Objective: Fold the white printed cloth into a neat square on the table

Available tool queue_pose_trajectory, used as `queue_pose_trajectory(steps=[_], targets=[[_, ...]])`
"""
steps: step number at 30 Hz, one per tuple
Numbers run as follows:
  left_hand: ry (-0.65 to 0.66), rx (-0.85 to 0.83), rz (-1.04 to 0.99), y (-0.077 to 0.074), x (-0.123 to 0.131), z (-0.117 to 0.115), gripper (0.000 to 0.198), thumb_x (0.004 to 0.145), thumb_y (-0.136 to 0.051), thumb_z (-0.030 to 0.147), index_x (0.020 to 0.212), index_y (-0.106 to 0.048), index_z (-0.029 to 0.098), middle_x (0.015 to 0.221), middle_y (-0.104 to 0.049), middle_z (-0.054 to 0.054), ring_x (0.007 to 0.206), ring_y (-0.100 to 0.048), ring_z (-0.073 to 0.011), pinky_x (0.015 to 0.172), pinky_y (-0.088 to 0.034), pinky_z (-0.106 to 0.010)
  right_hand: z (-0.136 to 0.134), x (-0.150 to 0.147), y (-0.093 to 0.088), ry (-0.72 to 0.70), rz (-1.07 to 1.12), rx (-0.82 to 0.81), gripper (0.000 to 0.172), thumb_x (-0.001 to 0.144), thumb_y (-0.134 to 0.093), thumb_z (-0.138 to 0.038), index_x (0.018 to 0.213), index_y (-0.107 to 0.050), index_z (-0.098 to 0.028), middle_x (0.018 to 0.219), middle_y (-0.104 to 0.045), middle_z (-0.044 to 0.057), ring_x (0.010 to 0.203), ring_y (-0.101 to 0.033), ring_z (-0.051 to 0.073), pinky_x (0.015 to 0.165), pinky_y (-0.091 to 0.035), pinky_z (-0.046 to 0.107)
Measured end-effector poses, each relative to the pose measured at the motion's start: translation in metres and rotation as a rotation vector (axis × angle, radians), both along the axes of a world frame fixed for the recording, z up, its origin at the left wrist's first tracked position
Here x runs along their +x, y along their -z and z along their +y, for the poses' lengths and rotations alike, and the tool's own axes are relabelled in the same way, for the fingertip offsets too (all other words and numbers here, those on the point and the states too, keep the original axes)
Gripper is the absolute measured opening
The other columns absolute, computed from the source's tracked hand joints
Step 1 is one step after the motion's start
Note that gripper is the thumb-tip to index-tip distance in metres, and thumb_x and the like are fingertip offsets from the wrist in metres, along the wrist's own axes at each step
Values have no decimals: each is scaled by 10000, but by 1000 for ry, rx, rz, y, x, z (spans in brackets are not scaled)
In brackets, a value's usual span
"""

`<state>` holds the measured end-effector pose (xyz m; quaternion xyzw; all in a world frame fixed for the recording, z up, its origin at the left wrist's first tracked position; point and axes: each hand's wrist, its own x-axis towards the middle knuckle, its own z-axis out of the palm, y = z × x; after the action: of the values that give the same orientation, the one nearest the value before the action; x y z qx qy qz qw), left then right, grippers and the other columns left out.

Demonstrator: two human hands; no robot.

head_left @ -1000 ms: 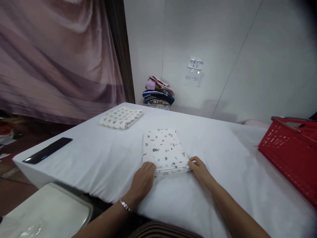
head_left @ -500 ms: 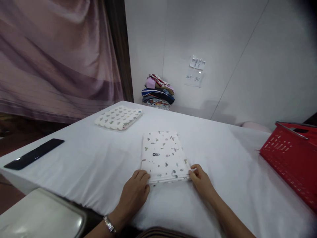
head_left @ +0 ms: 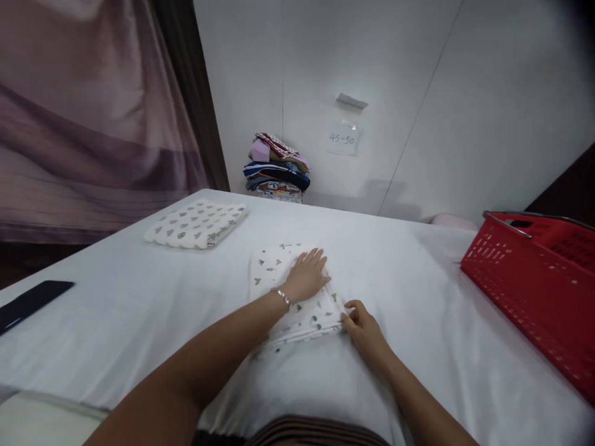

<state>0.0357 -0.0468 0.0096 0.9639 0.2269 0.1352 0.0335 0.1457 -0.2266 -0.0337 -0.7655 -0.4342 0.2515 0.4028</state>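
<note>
Directly beneath our left hand (head_left: 307,277) lies the folded white printed cloth (head_left: 313,317), its long axis seemingly going near to far; our right hand (head_left: 367,337) is at its near right corner. The left palm rests flat, fingers slightly apart; the right thumb and forefinger pinch this corner, above the white tablecloth (head_left: 395,266)

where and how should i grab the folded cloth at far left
Probably by its right edge, coming from the near right, pinching top and underside together: the cloth lies flat on the table, and its thick, layered side faces that way.
</note>
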Motion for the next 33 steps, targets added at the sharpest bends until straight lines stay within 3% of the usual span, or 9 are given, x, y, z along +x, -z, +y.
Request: queue_pose_trajectory(steps=[3,6,10,16,30,33], targets=[[-93,-95,108,22,20,18,668,856,-245,585,1365,-308,156,1462,-230,-102,1349,-162,-265,1078,-149,-460,0,0,-3,-12,-24,-27,207,796,-433,-373,951,-466,-240,571,-470,-69,512,-440,122,488,-278,232],[-92,-106,120,33,22,27,729,840,-176,635,1391,-251,165,1478,-183,-89,1355,-134,-258,1081,-125,-447,0,2,-5,-40,-43,-43,216,793,-439,-363,969,-460,-240,577,-467,-68,524,-446,126,491,-270,234],[-93,-115,132,26,25,38,756,819,-191,667,1396,-233,180,1479,-181,-77,1359,-120,-254,1083,-115,-441,1,6,-7,-69,-36,-42,224,785,-449,-333,986,-448,-235,580,-462,-67,527,-441,125,503,-273,235],[-273,-118,154,27,45,56,785,823,-145,655,1400,-220,127,1474,-186,-108,1359,-112,-262,1085,-69,-474,0,9,-9,-106,-22,-56,227,789,-455,-318,1002,-449,-239,589,-484,-61,543,-448,128,505,-264,233],[-299,-126,179,36,58,63,787,821,-73,652,1409,-191,142,1485,-150,-83,1365,-76,-254,1080,-53,-509,2,10,-5,-113,-35,-52,233,787,-461,-331,998,-448,-234,579,-484,-63,534,-446,129,506,-267,235],[-299,-178,189,29,60,62,763,826,-106,644,1403,-202,154,1485,-150,-89,1366,-76,-252,1081,-57,-502,2,10,-3,-109,-26,-44,230,778,-466,-341,982,-456,-236,571,-476,-68,526,-444,126,502,-272,233]])
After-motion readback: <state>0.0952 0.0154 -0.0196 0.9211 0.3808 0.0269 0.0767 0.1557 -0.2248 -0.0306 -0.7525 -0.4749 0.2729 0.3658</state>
